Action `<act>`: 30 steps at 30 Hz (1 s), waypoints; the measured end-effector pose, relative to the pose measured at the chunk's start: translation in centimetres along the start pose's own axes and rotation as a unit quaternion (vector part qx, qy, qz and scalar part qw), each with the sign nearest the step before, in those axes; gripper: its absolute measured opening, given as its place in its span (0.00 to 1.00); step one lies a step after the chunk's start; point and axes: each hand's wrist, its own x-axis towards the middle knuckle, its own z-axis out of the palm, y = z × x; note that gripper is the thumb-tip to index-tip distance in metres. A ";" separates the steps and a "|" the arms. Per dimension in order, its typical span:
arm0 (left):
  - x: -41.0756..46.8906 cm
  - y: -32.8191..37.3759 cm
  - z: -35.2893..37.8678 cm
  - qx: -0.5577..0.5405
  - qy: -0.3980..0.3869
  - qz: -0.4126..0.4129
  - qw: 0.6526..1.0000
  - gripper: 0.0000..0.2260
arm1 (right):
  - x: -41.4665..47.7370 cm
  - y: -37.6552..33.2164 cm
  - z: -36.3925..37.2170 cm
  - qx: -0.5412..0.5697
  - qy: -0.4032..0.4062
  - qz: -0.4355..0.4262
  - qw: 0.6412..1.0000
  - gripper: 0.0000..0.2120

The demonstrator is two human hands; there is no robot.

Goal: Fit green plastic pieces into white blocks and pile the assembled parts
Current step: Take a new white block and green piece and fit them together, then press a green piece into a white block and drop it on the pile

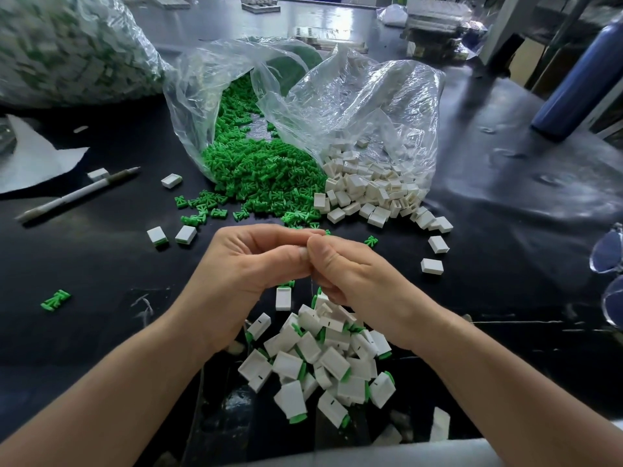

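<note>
My left hand (249,264) and my right hand (344,278) meet fingertip to fingertip above the black table. Their curled fingers pinch a small part between them. Only a green tip of the green piece (327,232) shows past the fingers; whether a white block is held with it is hidden. Below my hands lies the pile of assembled parts (323,362), white blocks with green ends. Ahead, loose green pieces (256,170) spill from one clear bag, and white blocks (367,193) spill from the bag (371,102) beside it.
Stray white blocks (431,266) and a green piece (55,299) lie scattered on the table. A white pen (79,193) and a white sheet (30,160) sit at the left. A large full bag (67,45) fills the far left; a blue bottle (580,79) and glasses (610,254) are at the right.
</note>
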 end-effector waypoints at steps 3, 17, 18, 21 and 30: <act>0.1 0.0 -0.1 0.019 0.002 -0.002 1.000 0.09 | 0.0 -0.4 0.1 0.033 0.008 -0.012 0.999 0.21; 0.1 0.6 -0.6 0.118 0.008 -0.016 0.993 0.12 | 1.3 1.3 -2.5 0.005 0.235 0.035 0.971 0.11; 0.0 0.5 -0.4 0.133 -0.016 -0.026 0.991 0.13 | 1.4 1.5 -2.7 -0.006 0.248 0.035 0.968 0.10; -0.3 0.4 0.0 0.157 -0.059 -0.052 0.984 0.14 | 1.9 2.2 -3.4 -0.050 0.280 0.031 0.958 0.09; 0.5 0.0 -0.9 0.174 0.109 -0.054 0.977 0.05 | 2.4 3.5 -5.1 -0.288 0.326 0.038 0.900 0.09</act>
